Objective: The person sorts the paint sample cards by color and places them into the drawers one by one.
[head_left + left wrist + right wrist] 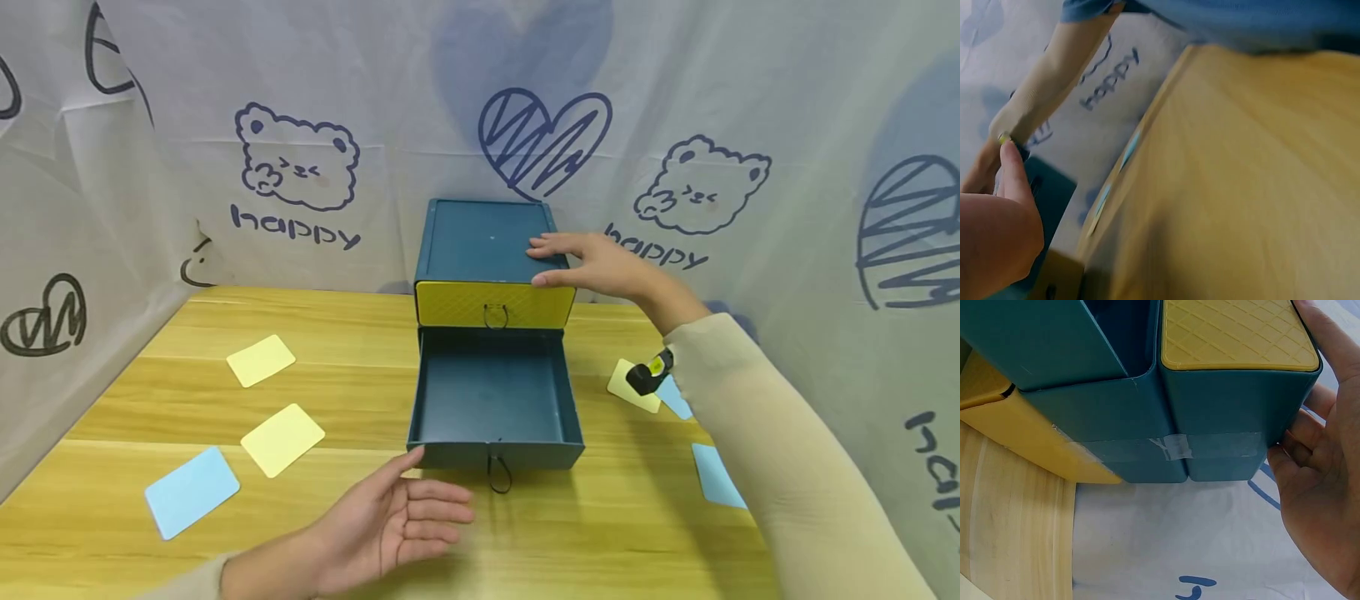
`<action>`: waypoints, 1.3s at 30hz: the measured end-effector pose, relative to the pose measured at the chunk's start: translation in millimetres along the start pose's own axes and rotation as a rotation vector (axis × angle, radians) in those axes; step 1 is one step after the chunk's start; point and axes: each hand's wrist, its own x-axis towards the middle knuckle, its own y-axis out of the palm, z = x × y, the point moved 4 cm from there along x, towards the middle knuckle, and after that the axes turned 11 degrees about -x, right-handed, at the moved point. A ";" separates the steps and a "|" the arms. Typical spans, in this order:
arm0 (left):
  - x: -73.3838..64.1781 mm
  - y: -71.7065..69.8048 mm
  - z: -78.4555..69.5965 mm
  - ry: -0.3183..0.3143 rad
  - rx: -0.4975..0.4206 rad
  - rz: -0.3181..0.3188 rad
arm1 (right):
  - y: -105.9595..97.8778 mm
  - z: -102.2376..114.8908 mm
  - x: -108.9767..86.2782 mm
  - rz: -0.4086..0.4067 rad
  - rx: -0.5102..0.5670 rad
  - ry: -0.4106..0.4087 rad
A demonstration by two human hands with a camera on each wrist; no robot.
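Note:
A dark teal drawer cabinet point(483, 237) stands before the cloth backdrop, with a closed yellow drawer point(450, 305) on top. Below it a dark teal drawer point(487, 392) is pulled out, its bare floor showing. My right hand point(592, 262) rests on the cabinet's top right edge, fingers spread over it. The right wrist view has that hand point(1325, 475) against the cabinet's top side. In front of the pulled-out drawer, my left hand point(393, 523) is held with fingers straight and palm showing, thumb at the drawer's front left corner. Beside its fingertips hangs a black loop pull point(500, 482).
Two yellow cards point(282, 440) and a blue card point(192, 492) lie on the wooden table point(352, 367) at left. On the right are a yellow card point(628, 387) and blue cards point(716, 475), partly behind my sleeve. Another yellow drawer point(1041, 444) shows low on the cabinet.

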 end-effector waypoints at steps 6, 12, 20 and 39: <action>-24.1 -15.4 -20.5 0.044 0.096 0.026 | 1.3 -1.1 0.2 -0.002 0.000 0.005; -46.6 -39.9 -49.0 0.139 0.454 -0.091 | 0.8 -2.3 -0.8 -0.007 -0.007 -0.003; -72.4 -84.1 -100.3 0.292 1.410 -0.635 | 0.1 -3.6 -0.5 -0.003 0.001 -0.005; -100.9 -146.7 -118.2 0.224 1.817 -0.719 | 1.8 -1.8 -0.3 -0.008 0.007 -0.003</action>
